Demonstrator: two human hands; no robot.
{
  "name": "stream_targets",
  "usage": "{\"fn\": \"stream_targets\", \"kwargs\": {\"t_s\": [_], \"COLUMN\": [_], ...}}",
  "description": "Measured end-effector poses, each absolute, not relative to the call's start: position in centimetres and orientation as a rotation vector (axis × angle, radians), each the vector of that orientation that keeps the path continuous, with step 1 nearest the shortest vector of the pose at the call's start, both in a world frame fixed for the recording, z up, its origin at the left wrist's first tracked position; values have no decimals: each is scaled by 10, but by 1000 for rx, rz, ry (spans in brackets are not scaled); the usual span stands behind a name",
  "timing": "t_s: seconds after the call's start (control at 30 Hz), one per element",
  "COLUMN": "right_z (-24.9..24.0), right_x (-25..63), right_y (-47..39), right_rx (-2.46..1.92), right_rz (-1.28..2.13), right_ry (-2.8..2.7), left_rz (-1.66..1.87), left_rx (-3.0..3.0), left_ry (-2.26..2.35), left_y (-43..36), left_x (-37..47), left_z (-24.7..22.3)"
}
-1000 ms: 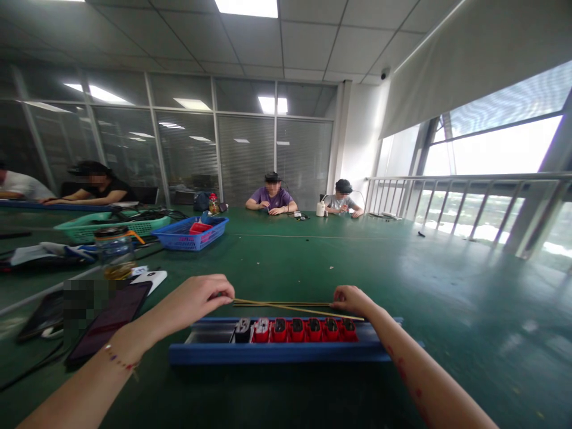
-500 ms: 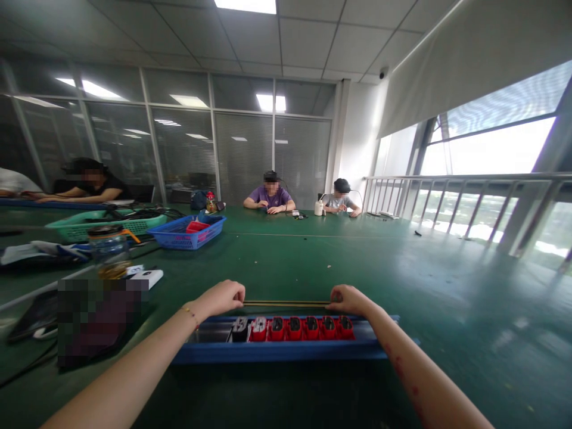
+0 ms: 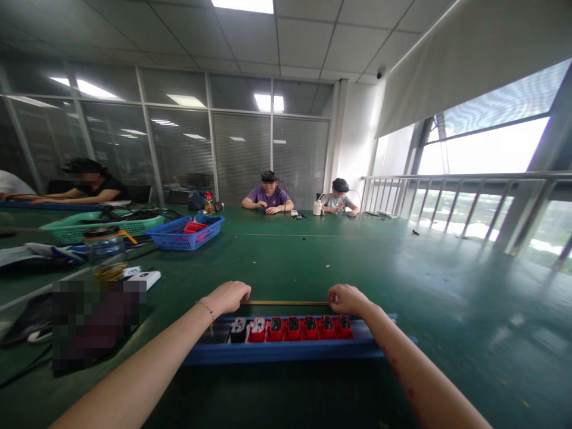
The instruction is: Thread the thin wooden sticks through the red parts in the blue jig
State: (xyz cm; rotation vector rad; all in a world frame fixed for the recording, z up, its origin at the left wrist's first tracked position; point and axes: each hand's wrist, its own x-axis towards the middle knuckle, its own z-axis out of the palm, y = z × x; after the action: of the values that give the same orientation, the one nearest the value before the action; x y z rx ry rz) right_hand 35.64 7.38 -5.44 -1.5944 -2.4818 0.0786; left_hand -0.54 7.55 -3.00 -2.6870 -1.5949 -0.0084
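Note:
A thin, straight yellowish strip [image 3: 288,302] spans the gap between my hands, just beyond a long blue tray [image 3: 286,353]. Its left end is at the closed fingers of my left hand [image 3: 229,296]. The other end is at my right hand [image 3: 348,298], whose fingers are curled closed around it. My fingertips are partly hidden. Inside the tray stands a row of several red block-like housings [image 3: 292,329] with dark tops. At the row's left end are a red one with a pale top [image 3: 258,329] and a black one [image 3: 238,330].
To the left lie a blue basket [image 3: 183,240] with red pieces, a green basket [image 3: 67,232], a lidded jar [image 3: 106,256] and a white device [image 3: 151,278]. Co-workers sit across the green table [image 3: 357,256] and at far left. A small dark item [image 3: 415,232] lies at right.
My left hand has shifted a little to the right along the strip, and its wrist now covers more of the tray's left end. My right hand has barely moved.

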Motion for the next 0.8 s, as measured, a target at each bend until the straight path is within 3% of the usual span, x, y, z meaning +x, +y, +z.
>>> {"fn": "stream_targets", "kwargs": {"t_s": [0.33, 0.8], "right_z": [-57, -55], "right_x": [357, 362], "right_y": [78, 81], "right_rx": [-1603, -1607], "right_rz": [196, 315], "right_ry": [-2498, -2293], "left_rz": [-21, -436], "left_rx": [-2706, -2752], "left_ry": [-1660, -1844], "left_y": [76, 61], "left_x": [-5, -9], "left_z": [-33, -25]}}
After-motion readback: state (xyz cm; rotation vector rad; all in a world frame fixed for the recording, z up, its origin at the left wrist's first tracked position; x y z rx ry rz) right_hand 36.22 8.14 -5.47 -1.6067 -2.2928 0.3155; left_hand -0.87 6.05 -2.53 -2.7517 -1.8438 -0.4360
